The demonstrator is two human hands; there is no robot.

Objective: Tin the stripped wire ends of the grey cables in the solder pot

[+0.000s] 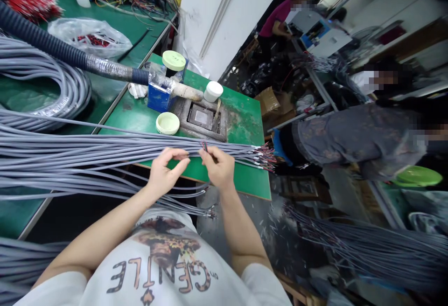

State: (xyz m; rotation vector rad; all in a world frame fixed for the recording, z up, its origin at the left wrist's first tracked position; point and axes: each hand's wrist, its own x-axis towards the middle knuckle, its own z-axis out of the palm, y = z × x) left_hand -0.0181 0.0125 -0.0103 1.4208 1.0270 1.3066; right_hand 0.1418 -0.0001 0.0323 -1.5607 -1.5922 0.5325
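My left hand [167, 170] is held over the bundle of grey cables [140, 145], with thumb and forefinger curved towards each other and a small gap between their tips. Nothing shows in it. Just to its right, my right hand [221, 167] is closed in a pinch on thin coloured wires [204, 146], whose dark and reddish ends stick up past the fingertips. Beyond the right hand, the bundle ends in stripped coloured wire ends [264, 157] on the green board [250, 182]. Several more cable ends [210, 212] hang below the board's near edge.
A square metal pot [202, 117] sits behind the bundle, with a hose nozzle [187, 92] above it. Around it are a pale green lid [167, 123], a white tub [213, 91] and a blue box [159, 97]. Coiled cable [70, 82] lies left. Other people work on the right.
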